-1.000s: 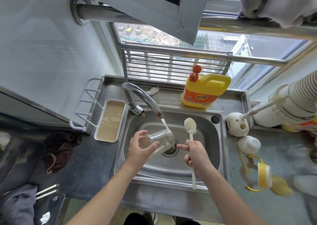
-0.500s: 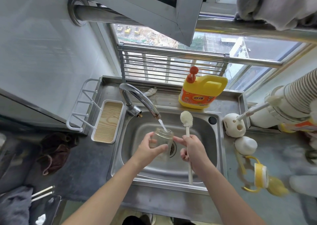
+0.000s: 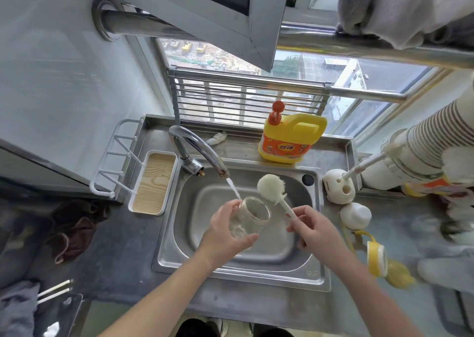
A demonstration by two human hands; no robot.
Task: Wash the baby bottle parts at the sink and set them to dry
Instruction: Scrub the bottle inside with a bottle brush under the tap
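**Desk:** What goes under the sink picture?

**Photographer:** A person stands at a steel sink (image 3: 311, 275) below a barred window. The left hand (image 3: 225, 236) holds a clear bottle (image 3: 250, 220) over the middle of the basin, mouth tilted up and away, fingers clamped round its body. A thin stream of water (image 3: 233, 189) runs from the curved tap (image 3: 197, 149) and meets the bottle's far rim.

**Desk:** And the right?

**Photographer:** The right hand (image 3: 314, 230) has its fingers closed on the white handle of a bottle brush (image 3: 272, 187). The bristle head points up and far, just right of the bottle's mouth, apart from it and outside the bottle.

**Desk:** What else is on the bench?

**Photographer:** A yellow detergent jug (image 3: 291, 137) with an orange pump stands on the ledge behind the sink, right of the tap. Right of the basin sits a white brush holder (image 3: 338, 189) with a thin brush in it, a white dome-shaped cap (image 3: 356, 216) nearer, and nearer still a yellow handled collar (image 3: 375, 258) lying on its side. Left of the sink is a wood-grain tray (image 3: 154, 182) in a white wire rack, and a brown cloth (image 3: 74, 227) is crumpled on the dark bench (image 3: 115, 259) further left

**Desk:** Anything drying yet?

**Photographer:** I can't tell whether the parts on the right have been washed
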